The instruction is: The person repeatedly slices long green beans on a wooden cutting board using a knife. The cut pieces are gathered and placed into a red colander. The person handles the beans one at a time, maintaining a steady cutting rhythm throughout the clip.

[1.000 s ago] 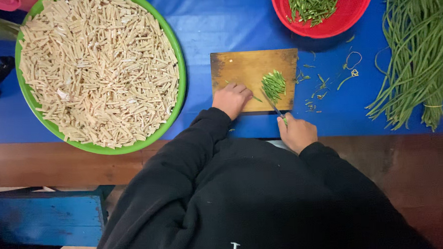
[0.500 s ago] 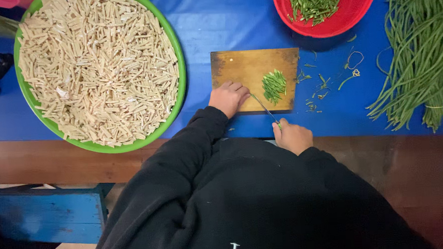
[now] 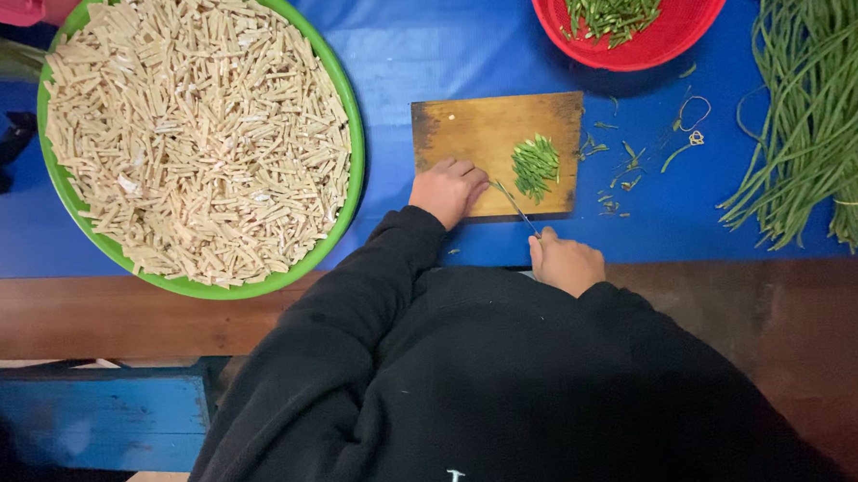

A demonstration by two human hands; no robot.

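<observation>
A wooden cutting board (image 3: 482, 133) lies on the blue table, with a small pile of cut green bean pieces (image 3: 536, 165) on its right part. My left hand (image 3: 448, 191) rests on the board's near left edge, fingers curled, holding nothing. My right hand (image 3: 565, 263) is at the table's near edge, shut on a knife (image 3: 514, 206) whose thin blade points up-left onto the board, just left of the cut pieces.
A big green basin (image 3: 346, 100) of pale cut sticks fills the left. A red basket (image 3: 704, 22) of cut beans stands at the back right. A heap of long green beans (image 3: 819, 108) lies at the far right; trimmings and rubber bands (image 3: 689, 128) lie beside the board.
The knife has come off the bean pile and drawn back toward me with my right hand. The cut pieces now lie loose on the board. My left hand slid slightly left.
</observation>
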